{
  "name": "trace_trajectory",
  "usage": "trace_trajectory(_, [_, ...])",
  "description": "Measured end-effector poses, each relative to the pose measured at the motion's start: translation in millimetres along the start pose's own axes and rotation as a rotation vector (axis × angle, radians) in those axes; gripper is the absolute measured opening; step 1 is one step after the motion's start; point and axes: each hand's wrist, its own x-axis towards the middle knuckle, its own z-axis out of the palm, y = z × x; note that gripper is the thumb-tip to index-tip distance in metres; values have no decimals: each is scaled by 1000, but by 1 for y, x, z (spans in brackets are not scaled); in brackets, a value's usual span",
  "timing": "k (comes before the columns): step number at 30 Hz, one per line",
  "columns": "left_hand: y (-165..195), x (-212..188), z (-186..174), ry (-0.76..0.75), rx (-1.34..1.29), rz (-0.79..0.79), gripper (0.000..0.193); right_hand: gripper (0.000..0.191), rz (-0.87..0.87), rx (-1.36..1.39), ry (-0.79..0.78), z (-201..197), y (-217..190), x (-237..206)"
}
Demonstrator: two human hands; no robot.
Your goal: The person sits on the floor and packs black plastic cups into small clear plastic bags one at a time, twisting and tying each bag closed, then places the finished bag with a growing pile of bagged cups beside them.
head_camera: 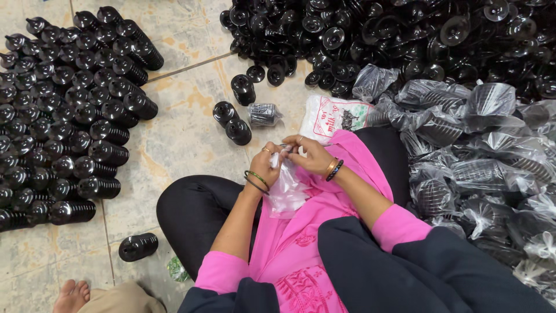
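Thin clear plastic bag [286,188] held over the lap, both hands pinching its top.
Left hand [265,166] and right hand [311,155] are closed on the bag's mouth; black ribbed plastic spools [231,123] lie nearby on the floor.

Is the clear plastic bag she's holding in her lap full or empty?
Apparently empty: the clear plastic bag hangs limp and see-through between her left hand and right hand, nothing dark inside.
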Motion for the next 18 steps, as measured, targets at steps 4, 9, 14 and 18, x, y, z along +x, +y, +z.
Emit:
trace_trajectory(4, [1, 0, -1, 17, 103, 28, 12, 16, 50, -39, 39, 2, -4, 2])
trace_trajectory(9, [-9, -9, 9, 178, 54, -103, 14, 9, 103, -161, 125, 4, -24, 4])
trace_trajectory(14, [-37, -8, 10, 93, -560, -379, 14, 13, -387, -556, 317, 6, -51, 7])
trace_trajectory(18, [-43, -6, 1, -50, -539, -472, 15, 13, -347, -450, 173, 8, -45, 4])
